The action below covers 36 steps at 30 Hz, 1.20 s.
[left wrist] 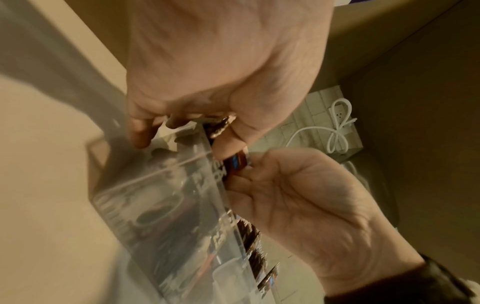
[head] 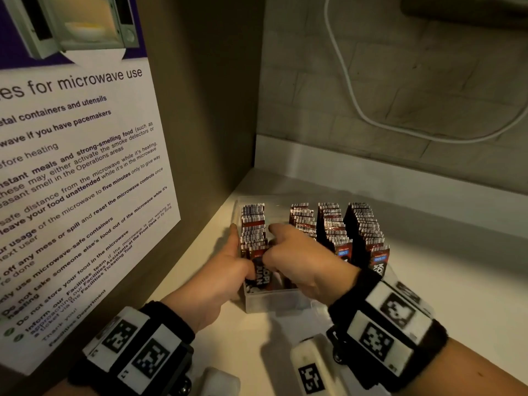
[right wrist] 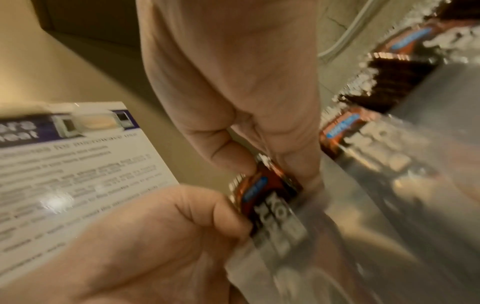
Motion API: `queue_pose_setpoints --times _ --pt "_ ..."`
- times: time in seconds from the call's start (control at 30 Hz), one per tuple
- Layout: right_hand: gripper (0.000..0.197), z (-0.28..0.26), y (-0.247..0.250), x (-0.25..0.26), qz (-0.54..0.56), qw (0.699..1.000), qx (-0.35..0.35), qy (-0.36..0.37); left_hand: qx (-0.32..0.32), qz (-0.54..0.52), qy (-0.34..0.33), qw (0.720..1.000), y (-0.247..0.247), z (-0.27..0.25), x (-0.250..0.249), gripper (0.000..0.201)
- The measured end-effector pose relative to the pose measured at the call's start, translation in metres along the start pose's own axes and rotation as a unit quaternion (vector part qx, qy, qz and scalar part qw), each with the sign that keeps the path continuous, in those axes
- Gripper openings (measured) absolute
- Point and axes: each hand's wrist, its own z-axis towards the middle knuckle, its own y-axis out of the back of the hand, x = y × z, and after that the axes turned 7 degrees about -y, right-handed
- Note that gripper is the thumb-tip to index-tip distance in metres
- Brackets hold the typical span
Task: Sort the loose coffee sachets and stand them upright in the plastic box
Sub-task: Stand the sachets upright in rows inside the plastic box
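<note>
Item one: our clear, rectangular plastic box, set on the pale countertop in the corner beside the brown side panel. It holds four rows of upright brown-and-red foil coffee sachets, packed edge to edge; the second row from the left is only partly filled.

Item two: our left hand, at the box's near left corner, forefinger extended along the left wall, thumb pressed on the front sachet of the leftmost row.

Item three: our right hand, reaching in from the right, forefinger pointed forward, remaining fingers curled, pinching the same sachet top against the left thumb.

Item four: a white laminated microwave-use notice on the side panel.

Item five: a white cable looped on the tiled back wall.
</note>
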Motion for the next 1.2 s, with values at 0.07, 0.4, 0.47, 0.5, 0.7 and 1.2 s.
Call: queue_pose_setpoints --times 0.07,0.4,0.47,0.5,0.7,1.2 --pt "0.047 -0.011 0.012 0.004 0.014 0.999 -0.025 0.014 -0.010 0.001 -0.015 1.000 0.003 -0.005 -0.008 0.098" --pt "0.017 -0.044 0.063 0.005 -0.035 0.993 -0.116 -0.012 0.024 -0.180 -0.140 0.973 -0.015 -0.037 -0.064 0.059" --pt "0.019 -0.039 0.058 -0.004 -0.077 0.990 -0.112 -0.034 0.077 -0.185 -0.091 0.976 -0.031 -0.037 -0.063 0.087" --pt "0.018 -0.037 0.057 -0.008 -0.092 0.988 -0.114 -0.042 0.091 -0.184 -0.079 0.975 -0.039 -0.036 -0.063 0.094" --pt "0.017 -0.027 0.048 -0.012 -0.065 0.986 -0.103 -0.111 0.049 -0.173 -0.038 0.983 -0.066 -0.021 -0.057 0.068" --pt "0.051 0.010 0.031 -0.023 0.107 0.986 -0.042 -0.125 -0.008 -0.170 0.103 0.980 -0.073 0.000 -0.060 0.078"
